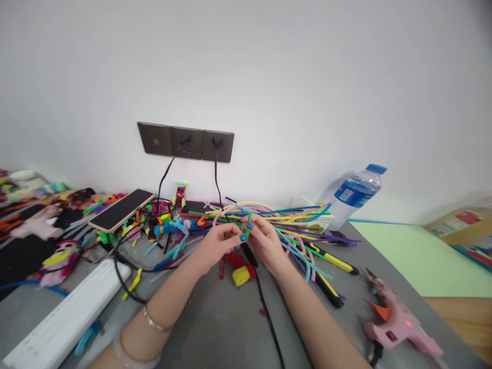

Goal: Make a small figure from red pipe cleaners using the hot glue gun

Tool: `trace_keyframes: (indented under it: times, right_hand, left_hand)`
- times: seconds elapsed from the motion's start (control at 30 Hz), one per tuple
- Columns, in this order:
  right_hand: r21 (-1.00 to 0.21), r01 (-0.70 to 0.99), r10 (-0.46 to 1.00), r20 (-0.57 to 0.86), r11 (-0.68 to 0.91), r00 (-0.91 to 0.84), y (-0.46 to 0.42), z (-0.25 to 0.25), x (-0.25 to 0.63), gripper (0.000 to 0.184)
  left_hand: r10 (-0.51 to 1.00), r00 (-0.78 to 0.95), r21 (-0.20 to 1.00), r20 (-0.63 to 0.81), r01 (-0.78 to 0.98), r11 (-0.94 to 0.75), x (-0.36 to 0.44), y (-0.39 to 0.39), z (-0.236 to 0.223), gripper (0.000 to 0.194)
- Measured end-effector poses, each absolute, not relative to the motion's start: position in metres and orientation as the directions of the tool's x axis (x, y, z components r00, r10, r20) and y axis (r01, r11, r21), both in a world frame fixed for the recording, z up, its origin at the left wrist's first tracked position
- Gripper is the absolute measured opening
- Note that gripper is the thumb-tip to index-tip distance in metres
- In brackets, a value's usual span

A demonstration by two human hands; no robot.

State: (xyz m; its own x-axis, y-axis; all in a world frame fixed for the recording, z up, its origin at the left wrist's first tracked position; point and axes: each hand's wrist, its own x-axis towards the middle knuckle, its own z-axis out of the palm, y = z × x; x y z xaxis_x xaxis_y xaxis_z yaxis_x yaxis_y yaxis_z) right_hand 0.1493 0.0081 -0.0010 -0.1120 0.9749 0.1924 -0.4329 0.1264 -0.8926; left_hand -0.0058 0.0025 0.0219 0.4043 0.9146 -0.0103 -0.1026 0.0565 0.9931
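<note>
Here's the green stem (250, 218), pinched in the fingertips of the left hand (221, 243) and the right hand (265, 240), near side of the stem bundle (294, 220). Right of that bundle, a bottle (357, 190); nearer and right, a pink glue gun (403, 320) on the gray table (226, 328); behind the bundle, white wall (277, 102).

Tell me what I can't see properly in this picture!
All in the head view:
Green strip: partly hidden by the left hand and right hand.
White bar: cut off by the bottom edge.
Bottle label: print too small to read.
Pink glue gun: front end blurred.
</note>
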Motion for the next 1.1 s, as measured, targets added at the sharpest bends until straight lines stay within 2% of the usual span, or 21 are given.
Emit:
trace_keyframes:
  times: [0.2, 0.37, 0.7, 0.87, 1.1]
  right_hand:
    - [-0.88, -0.438, 0.978, 0.207, 0.184, -0.006, 0.011, -0.004, 0.151, 0.028]
    - [-0.893, -0.414, 0.978, 0.208, 0.178, -0.029, 0.011, -0.005, 0.15, 0.026]
    - [-0.916, -0.363, 0.966, 0.227, 0.169, -0.123, 0.008, -0.003, 0.149, 0.022]
    - [-0.92, -0.35, 0.967, 0.23, 0.178, -0.113, 0.008, -0.004, 0.148, 0.024]
    - [-0.907, -0.383, 0.967, 0.231, 0.175, -0.104, 0.008, -0.002, 0.147, 0.025]
  left_hand:
    - [0.966, 0.25, 0.979, -0.07, -0.171, 0.115, -0.005, 0.005, 0.019, 0.037]
    - [0.978, 0.181, 0.959, -0.101, -0.245, 0.144, -0.005, 0.008, 0.017, 0.042]
    - [0.977, 0.174, 0.928, -0.121, -0.331, 0.173, -0.003, 0.005, 0.022, 0.037]
    - [0.973, 0.208, 0.944, -0.102, -0.289, 0.161, -0.003, 0.004, 0.024, 0.029]
    - [0.936, 0.347, 0.973, -0.055, -0.191, 0.128, -0.005, 0.001, 0.03, 0.029]
